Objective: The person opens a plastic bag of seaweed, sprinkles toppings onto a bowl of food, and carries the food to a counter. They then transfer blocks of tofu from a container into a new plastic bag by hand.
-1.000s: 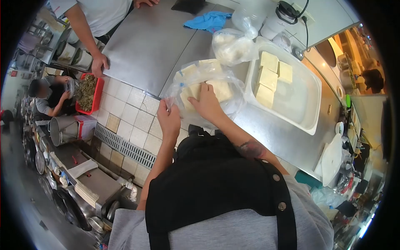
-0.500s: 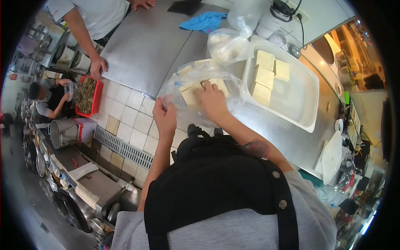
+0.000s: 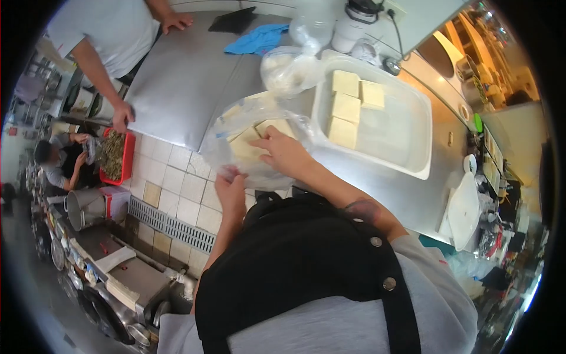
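Observation:
A clear plastic bag (image 3: pixel 219 138) with several pale, square tofu blocks (image 3: pixel 244 146) in it lies at the table's near edge. My left hand (image 3: pixel 231 192) pinches the bag's near rim between thumb and fingers. Over the tofu, inside the bag's mouth, is my right hand (image 3: pixel 282 152), its fingers apart and touching the blocks; I see no block lifted in it. To the right, a white plastic tray (image 3: pixel 401 154) holds several more tofu blocks (image 3: pixel 346 108), grouped toward its left side.
Behind the open bag sits a knotted plastic bag (image 3: pixel 287 69) with pale contents. A blue cloth (image 3: pixel 257 40) and a white appliance (image 3: pixel 354 28) are at the back. One co-worker's hand (image 3: pixel 122 115) rests on the table corner; another person crouches beside a red basin (image 3: pixel 128 158).
The view has shifted, so the table things appear further left. My right hand's fingers have moved from the blocks' far side toward the near left, and the bag's near rim is lower.

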Demonstrator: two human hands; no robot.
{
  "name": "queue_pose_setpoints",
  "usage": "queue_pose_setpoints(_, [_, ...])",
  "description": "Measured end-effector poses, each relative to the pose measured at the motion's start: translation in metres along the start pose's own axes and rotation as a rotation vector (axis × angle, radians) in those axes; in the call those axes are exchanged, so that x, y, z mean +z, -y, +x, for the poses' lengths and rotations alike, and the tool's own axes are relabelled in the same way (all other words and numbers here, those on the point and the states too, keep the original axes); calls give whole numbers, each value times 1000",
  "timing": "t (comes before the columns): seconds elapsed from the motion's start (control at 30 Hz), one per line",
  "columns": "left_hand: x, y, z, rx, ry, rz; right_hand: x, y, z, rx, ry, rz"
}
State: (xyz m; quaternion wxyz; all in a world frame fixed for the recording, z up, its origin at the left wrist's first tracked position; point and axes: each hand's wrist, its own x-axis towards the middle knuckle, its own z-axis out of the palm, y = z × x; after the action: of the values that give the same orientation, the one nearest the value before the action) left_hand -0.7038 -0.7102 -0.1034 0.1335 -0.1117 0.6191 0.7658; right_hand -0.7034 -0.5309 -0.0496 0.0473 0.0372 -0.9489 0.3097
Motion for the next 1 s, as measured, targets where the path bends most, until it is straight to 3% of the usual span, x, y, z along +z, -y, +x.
queue_pose_setpoints(0.03, [0,-2,-1,-14,5,-11,-16,2,-2,12,85,235])
queue_pose_setpoints(0.07, [1,-3,-5,-27,4,-22,-30,-4,-6,20,83,226])
queue_pose_setpoints(0.13, [9,-17,-22,-92,-3,-16,-62,-32,-17,186,-350,434])
queue_pose_setpoints(0.2, [14,-28,-35,-150,-21,-5,-83,-101,-32,472,-550,474])
queue_pose_setpoints(0.27, [21,-30,-46,-166,-18,-44,-92,-158,-48,820,-503,261])
queue_pose_setpoints(0.3, [21,-28,-46,-161,-24,-47,-87,-173,-51,812,-500,262])
queue_pose_setpoints(0.37, [17,-21,-44,-83,-83,-9,-78,-192,-54,1027,-156,1])
queue_pose_setpoints(0.47, [21,-29,-43,-51,-105,28,-63,-168,-49,922,-36,239])
queue_pose_setpoints(0.53, [22,-28,-42,-31,-102,21,-50,-162,-43,845,-26,117])
queue_pose_setpoints(0.63, [21,-22,-39,-12,-40,110,-51,-158,-39,937,-14,212])
queue_pose_setpoints(0.7, [19,-14,-38,51,-5,238,-52,-160,-41,988,-67,533])
queue_pose_setpoints(0.73, [23,-17,-41,47,-7,241,-59,-149,-41,991,-63,536])
queue_pose_setpoints(0.8, [30,-26,-46,-158,-119,-23,-78,-129,-40,1068,-88,788])
queue_pose_setpoints(0.93, [26,-18,-44,-306,-140,-176,-62,-170,-51,1077,-112,954])
queue_pose_setpoints(1.0, [13,7,-39,-461,178,-185,-57,-182,-53,1141,-44,997])
